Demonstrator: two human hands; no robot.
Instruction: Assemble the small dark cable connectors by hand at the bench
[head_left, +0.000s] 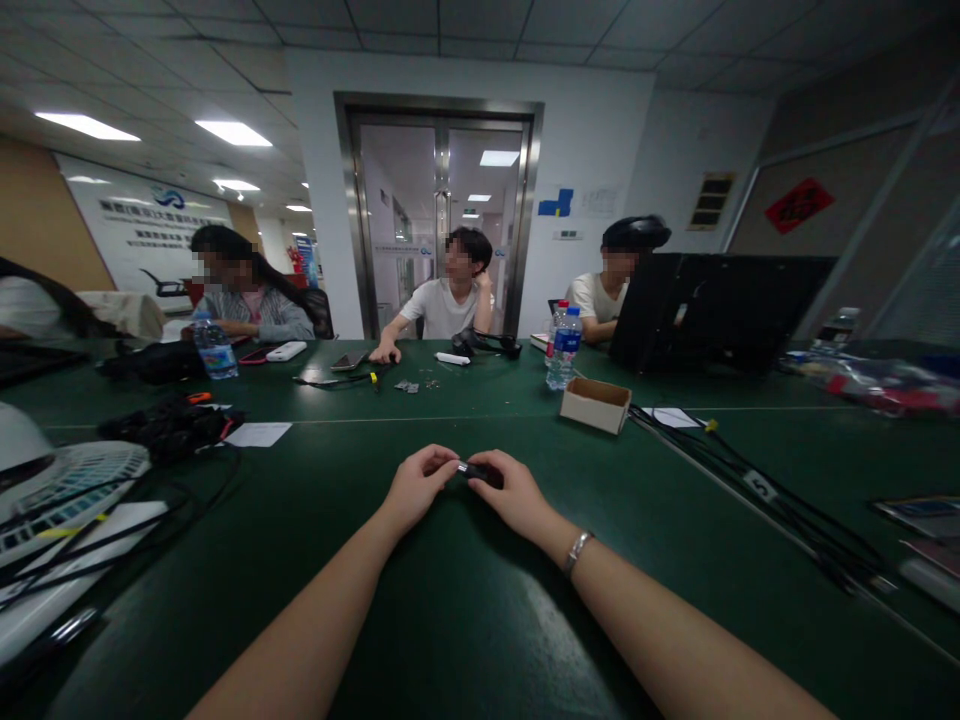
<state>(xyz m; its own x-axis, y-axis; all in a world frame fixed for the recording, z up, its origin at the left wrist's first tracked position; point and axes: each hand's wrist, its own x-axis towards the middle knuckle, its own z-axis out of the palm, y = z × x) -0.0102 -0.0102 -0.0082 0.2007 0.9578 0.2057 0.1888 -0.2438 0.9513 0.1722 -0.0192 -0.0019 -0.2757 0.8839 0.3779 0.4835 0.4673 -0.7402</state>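
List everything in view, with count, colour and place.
Small object: one, black and silver, centre
Table: one, green, foreground
Open box: one, beige, right of centre
Bottles: at least three, clear, far side
Fan: one, white, left edge
Cables: several, black, both sides
Papers: at least two, white, both sides
Monitor: at least one, black, right
Door: one, silver-framed, back wall
Sign: one, red, right wall
Ceiling lights: several, white, overhead
People: at least four, light tops, far side
Bracelet: one, silver, right wrist
Left hand: one, bare, object's left end
Right hand: one, bare, object's right end
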